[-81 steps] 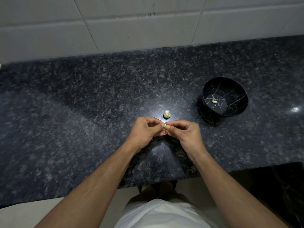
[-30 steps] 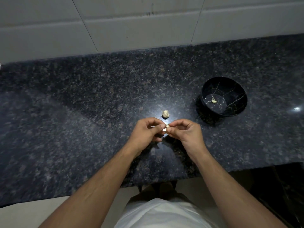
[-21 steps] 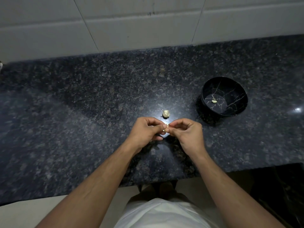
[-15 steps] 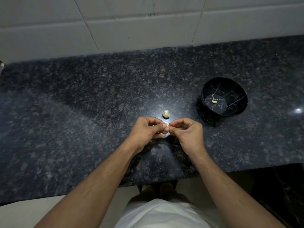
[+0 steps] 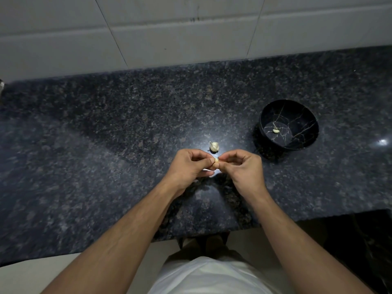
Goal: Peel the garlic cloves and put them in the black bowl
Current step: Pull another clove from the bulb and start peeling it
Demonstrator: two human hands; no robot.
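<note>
Starting at the left of the grip, the left hand [image 5: 187, 166] reaches in over a dark speckled stone counter [image 5: 106, 145], its fingers curled inward and its thumb and fingertips pinching a small pale garlic clove [image 5: 216, 160]. That clove sits at the meeting point of both hands, held above the counter near its front edge. Directly on the other side of the grip, the right hand [image 5: 244, 168] has its fingers curled too, and its thumb and forefinger pinch the same clove from the right, so the two hands touch at the fingertips. Whether the clove's skin is on or partly off cannot be told, since the clove is tiny and mostly covered. Just beyond the grip, away from the person, a garlic bulb [image 5: 214, 146] rests on the counter in a bright patch of reflected light, near the knuckles but apart from them. Further right of the grip and a little farther back stands the black bowl [image 5: 305, 132], marked with thin pale veins, holding one peeled clove [image 5: 276, 130] on its bottom. Pale wall tiles [image 5: 169, 35] rise behind the counter.
</note>
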